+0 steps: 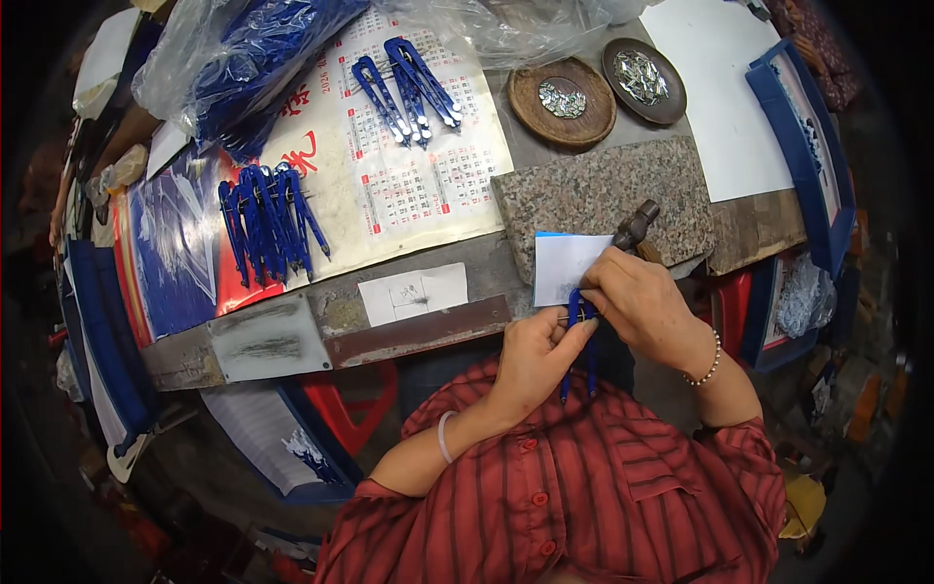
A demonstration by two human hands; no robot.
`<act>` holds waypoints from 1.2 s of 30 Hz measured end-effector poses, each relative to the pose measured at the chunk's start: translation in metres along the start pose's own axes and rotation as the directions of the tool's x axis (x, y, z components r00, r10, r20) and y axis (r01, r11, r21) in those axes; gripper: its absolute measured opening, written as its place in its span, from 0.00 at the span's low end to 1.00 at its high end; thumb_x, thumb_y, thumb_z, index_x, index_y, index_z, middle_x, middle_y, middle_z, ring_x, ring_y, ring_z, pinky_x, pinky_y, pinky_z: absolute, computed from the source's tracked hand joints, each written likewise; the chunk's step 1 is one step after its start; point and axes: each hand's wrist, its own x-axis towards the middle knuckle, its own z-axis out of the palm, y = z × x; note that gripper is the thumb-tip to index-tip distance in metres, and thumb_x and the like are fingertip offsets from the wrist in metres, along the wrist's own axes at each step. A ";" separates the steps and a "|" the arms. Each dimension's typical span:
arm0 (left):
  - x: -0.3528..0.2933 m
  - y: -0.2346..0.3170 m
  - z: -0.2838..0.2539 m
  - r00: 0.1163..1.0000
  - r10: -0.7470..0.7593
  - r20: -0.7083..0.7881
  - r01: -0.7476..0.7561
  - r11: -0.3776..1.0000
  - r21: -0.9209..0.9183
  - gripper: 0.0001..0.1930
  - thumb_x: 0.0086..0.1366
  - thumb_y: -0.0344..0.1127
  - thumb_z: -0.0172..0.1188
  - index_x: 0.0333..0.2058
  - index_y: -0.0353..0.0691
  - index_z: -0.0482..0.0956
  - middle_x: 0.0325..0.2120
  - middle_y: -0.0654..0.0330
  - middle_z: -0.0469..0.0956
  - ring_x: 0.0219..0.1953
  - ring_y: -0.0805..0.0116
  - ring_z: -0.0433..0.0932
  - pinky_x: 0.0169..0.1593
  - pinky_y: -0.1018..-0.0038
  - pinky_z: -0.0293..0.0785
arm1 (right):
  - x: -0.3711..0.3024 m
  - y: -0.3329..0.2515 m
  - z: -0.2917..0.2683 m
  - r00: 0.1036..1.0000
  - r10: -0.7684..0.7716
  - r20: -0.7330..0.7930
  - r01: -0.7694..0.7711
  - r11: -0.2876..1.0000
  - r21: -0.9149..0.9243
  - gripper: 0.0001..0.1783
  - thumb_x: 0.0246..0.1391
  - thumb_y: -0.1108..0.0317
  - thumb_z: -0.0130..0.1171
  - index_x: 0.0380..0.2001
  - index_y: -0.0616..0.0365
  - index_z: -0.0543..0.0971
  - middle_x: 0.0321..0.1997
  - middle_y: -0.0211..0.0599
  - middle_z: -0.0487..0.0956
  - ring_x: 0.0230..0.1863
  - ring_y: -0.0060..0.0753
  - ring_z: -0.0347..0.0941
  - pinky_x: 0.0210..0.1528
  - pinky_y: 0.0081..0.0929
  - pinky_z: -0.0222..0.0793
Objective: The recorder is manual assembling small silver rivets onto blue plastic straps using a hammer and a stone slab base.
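Close to my chest, at the table's front edge, my left hand grips a blue drawing compass whose two legs hang downward. My right hand pinches near the top of the same compass; whether a small part sits between its fingertips is hidden. Just beyond the right hand, a hammer lies with its dark head on a speckled granite slab. A small white paper pad with a blue edge rests at the slab's front, partly behind my fingers.
Blue compasses lie in a bunch on a calendar sheet, and a few more sit farther back. Two round wooden dishes hold small metal parts. A plastic bag of blue pieces stands back left; a blue tray is at right.
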 end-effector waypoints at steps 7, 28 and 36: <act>0.000 0.006 0.000 1.000 -0.023 -0.007 0.023 1.000 -0.005 0.10 0.62 0.32 0.60 0.24 0.33 0.75 0.14 0.75 0.65 0.18 0.88 0.58 0.19 0.83 0.54 | 0.000 0.000 0.001 0.999 0.015 0.034 -0.013 0.998 -0.053 0.09 0.47 0.76 0.58 0.31 0.61 0.69 0.28 0.44 0.69 0.31 0.49 0.70 0.31 0.36 0.66; 0.001 0.009 0.001 0.999 -0.025 -0.027 0.024 0.999 -0.027 0.14 0.60 0.34 0.62 0.20 0.33 0.70 0.09 0.67 0.61 0.14 0.83 0.56 0.17 0.76 0.52 | -0.019 0.016 0.008 0.884 0.381 0.270 -0.166 -0.283 0.944 0.02 0.56 0.77 0.55 0.34 0.63 0.74 0.33 0.44 0.77 0.26 0.24 0.75 0.29 0.21 0.75; -0.001 0.011 -0.002 0.999 -0.044 0.020 0.044 0.999 -0.001 0.07 0.63 0.31 0.60 0.28 0.34 0.77 0.15 0.76 0.65 0.18 0.89 0.57 0.20 0.84 0.52 | -0.020 0.015 0.009 0.891 0.375 0.257 -0.168 -0.253 0.953 0.05 0.57 0.76 0.54 0.36 0.66 0.75 0.34 0.44 0.78 0.27 0.25 0.76 0.29 0.21 0.76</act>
